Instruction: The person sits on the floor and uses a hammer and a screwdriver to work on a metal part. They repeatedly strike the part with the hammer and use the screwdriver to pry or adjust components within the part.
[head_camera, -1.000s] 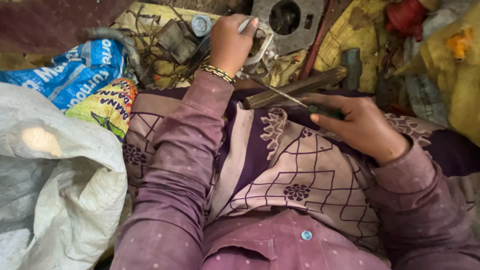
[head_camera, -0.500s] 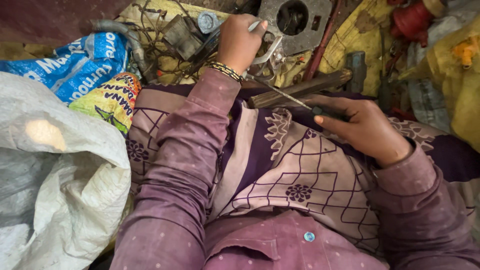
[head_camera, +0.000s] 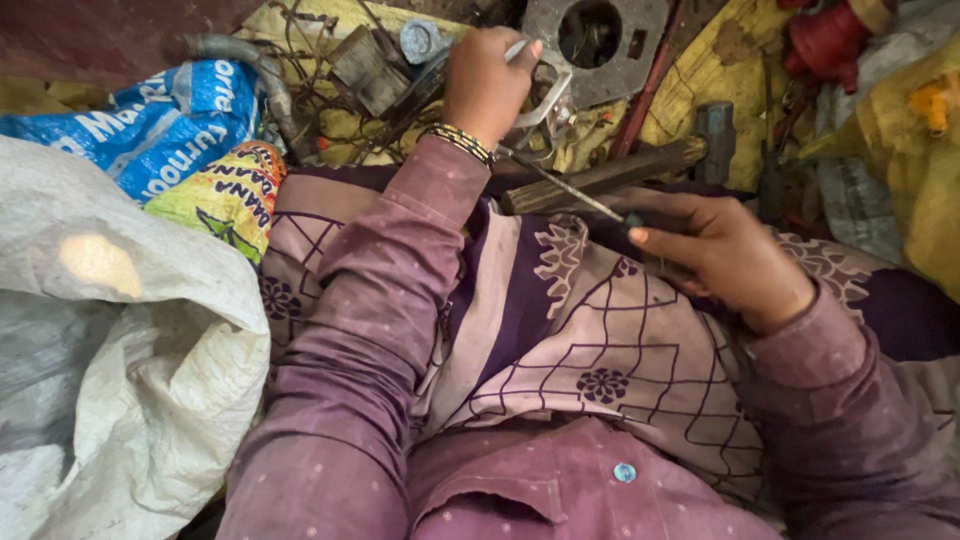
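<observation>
Head view, looking down over a lap covered in purple and beige patterned cloth (head_camera: 560, 330); all places below are given relative to this cloth.

Left hand (head_camera: 487, 85), banded bracelet at the wrist, reaches past the far edge of the cloth into a pile of scrap. It is clenched around a bent pale metal strip (head_camera: 545, 85), one end of which pokes out past the thumb. Whether it grips anything more underneath cannot be told.

Right hand (head_camera: 725, 255) rests on the far right part of the cloth, fingers wrapped around the dark handle of a thin metal-shafted screwdriver (head_camera: 565, 185). The shaft runs from the fist up and left toward the left wrist, and its tip ends just beside the bracelet.

Just beyond the cloth, touching its far edge, lies a hammer with a worn wooden handle and grey steel head (head_camera: 640, 165), partly under the screwdriver shaft.

Further out: a grey metal plate with a large round hole (head_camera: 600, 45), a tangle of rusty wire (head_camera: 330, 100), and a red spool-shaped part (head_camera: 825, 40) at the far right.

Containers: left of the cloth, a large white woven plastic sack (head_camera: 130, 380), slumped and crumpled, contents not visible. Beyond it, a blue printed plastic bag (head_camera: 150, 125) and a yellow-green printed plastic bag (head_camera: 220, 195), both lying flat; contents cannot be made out.
</observation>
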